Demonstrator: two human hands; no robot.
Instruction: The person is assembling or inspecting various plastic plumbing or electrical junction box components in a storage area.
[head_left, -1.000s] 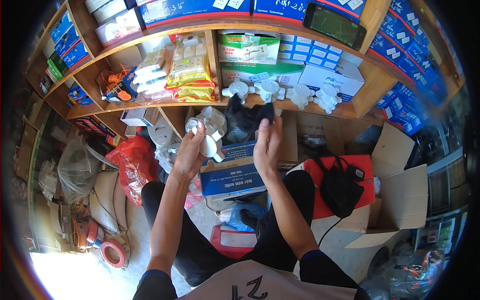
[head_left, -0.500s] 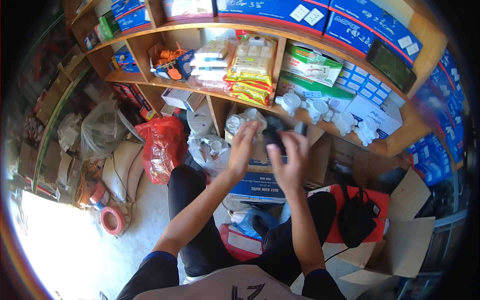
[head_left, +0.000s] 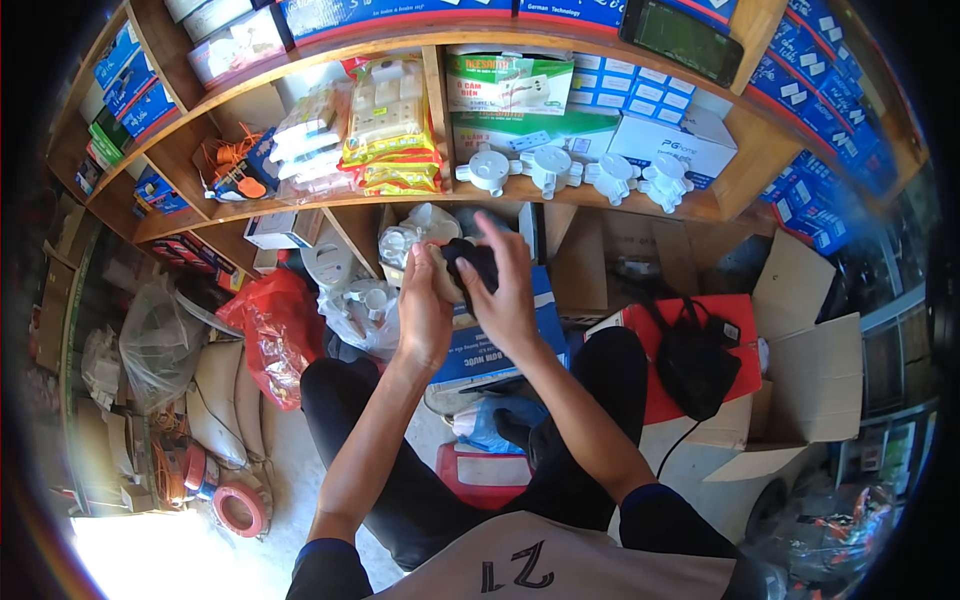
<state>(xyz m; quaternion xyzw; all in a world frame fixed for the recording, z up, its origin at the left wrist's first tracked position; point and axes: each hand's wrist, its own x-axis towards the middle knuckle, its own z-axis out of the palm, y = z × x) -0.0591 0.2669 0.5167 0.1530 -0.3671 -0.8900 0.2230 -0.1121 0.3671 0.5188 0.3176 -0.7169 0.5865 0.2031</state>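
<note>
In front of the lower shelf my two hands meet. My right hand is closed round a soft-looking black thing, perhaps a cloth, with its index finger raised. Facing it, my left hand has its fingers upright and together round a small beige piece. The black thing presses against that piece, whose kind is mostly hidden by my fingers. Just behind my hands, clear plastic bags with white fittings sit in the shelf, and a blue carton stands below.
Round white junction boxes line the shelf edge; a phone leans above. A red plastic bag lies left. At right, a black bag rests on a red box near an open carton. A red stool stands between my legs.
The view has swung to the right. My hands, apart half a second ago, have come together, and the black thing now touches the beige piece in my left hand.
</note>
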